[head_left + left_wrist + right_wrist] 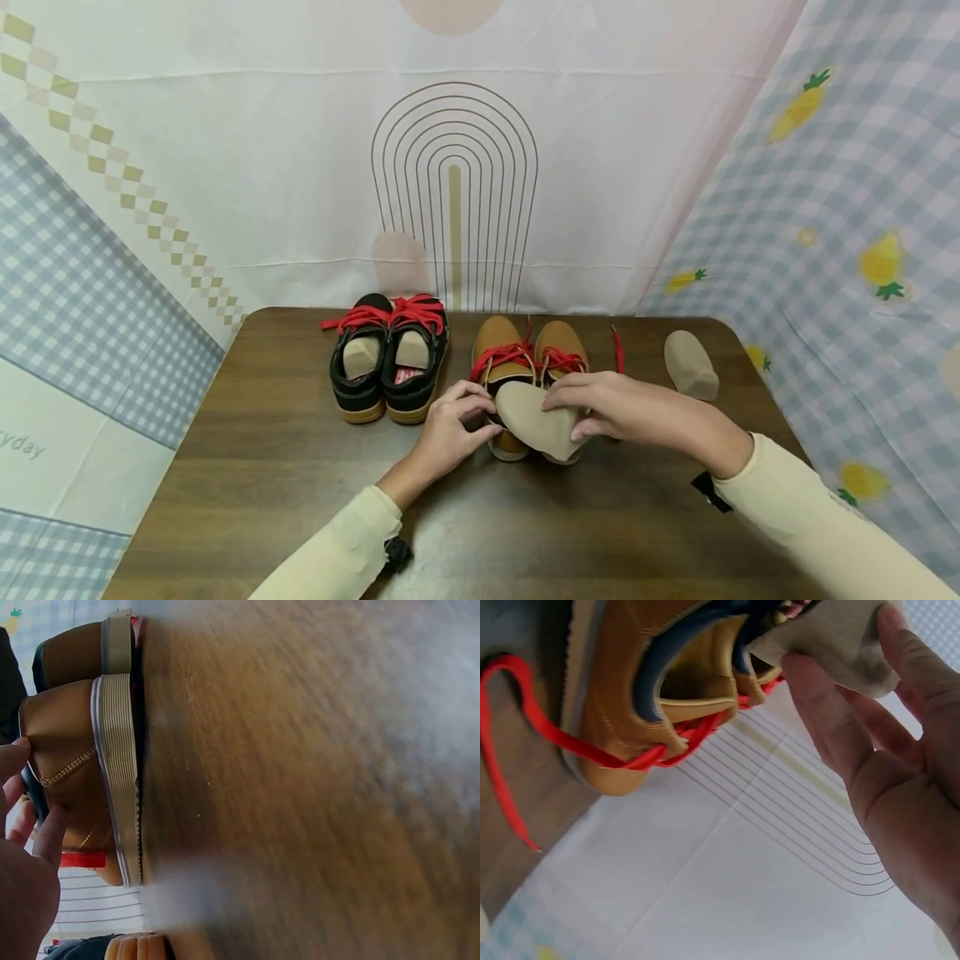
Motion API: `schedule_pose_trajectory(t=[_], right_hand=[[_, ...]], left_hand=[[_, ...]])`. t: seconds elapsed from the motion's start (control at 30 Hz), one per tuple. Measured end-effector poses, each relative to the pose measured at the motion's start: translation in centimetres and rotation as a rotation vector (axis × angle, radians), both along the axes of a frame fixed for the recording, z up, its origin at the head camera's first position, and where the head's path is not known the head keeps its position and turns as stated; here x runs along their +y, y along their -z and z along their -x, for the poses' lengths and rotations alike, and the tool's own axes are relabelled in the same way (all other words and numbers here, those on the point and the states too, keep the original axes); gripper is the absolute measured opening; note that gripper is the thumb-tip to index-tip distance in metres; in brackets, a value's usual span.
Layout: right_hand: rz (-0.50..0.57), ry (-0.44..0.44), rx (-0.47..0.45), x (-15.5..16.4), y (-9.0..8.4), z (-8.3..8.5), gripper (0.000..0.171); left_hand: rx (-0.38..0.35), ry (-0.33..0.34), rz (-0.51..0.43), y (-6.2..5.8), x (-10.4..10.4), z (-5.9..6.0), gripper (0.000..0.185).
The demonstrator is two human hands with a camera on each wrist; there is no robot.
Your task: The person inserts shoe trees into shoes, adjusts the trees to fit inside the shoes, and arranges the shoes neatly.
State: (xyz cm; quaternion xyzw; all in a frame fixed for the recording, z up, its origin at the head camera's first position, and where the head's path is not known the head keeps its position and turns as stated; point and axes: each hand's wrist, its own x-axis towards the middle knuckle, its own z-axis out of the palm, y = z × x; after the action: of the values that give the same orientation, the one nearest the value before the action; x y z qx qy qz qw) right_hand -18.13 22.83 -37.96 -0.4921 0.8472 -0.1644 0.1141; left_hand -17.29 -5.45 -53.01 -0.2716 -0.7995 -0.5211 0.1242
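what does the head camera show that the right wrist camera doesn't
Only the head view shows the black shoes with inserts inside, a spare insert lying at the right of the table, and the left hand at the tan shoes. Only the right wrist view shows the tan shoe's dark collar lining close up. Both show the right hand gripping the beige insert over the tan shoes with red laces.
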Motion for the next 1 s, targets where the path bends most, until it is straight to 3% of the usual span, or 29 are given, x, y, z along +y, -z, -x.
schedule_pose_trajectory(t=[0.3, 0.47, 0.67, 0.8, 1.0], right_hand=[[-0.105, 0.075, -0.057, -1.8, -1.2, 0.7, 0.044], [-0.17, 0.073, -0.057, -3.1, -1.7, 1.2, 0.043], [-0.177, 0.087, -0.039, -4.1, -1.5, 2.0, 0.042], [-0.178, 0.096, -0.016, -4.5, -1.4, 2.2, 0.041], [-0.237, 0.157, 0.003, -5.7, -0.9, 2.4, 0.039]], left_hand=[[-0.01, 0.004, 0.001, 0.0, 0.0, -0.1, 0.02], [-0.019, -0.007, -0.006, 0.0, -0.1, -0.2, 0.021], [0.006, -0.015, -0.004, -0.1, -0.1, -0.2, 0.023], [-0.018, -0.018, 0.003, -0.3, -0.2, -0.1, 0.022], [-0.019, -0.019, 0.009, -0.3, -0.1, -0.1, 0.021]])
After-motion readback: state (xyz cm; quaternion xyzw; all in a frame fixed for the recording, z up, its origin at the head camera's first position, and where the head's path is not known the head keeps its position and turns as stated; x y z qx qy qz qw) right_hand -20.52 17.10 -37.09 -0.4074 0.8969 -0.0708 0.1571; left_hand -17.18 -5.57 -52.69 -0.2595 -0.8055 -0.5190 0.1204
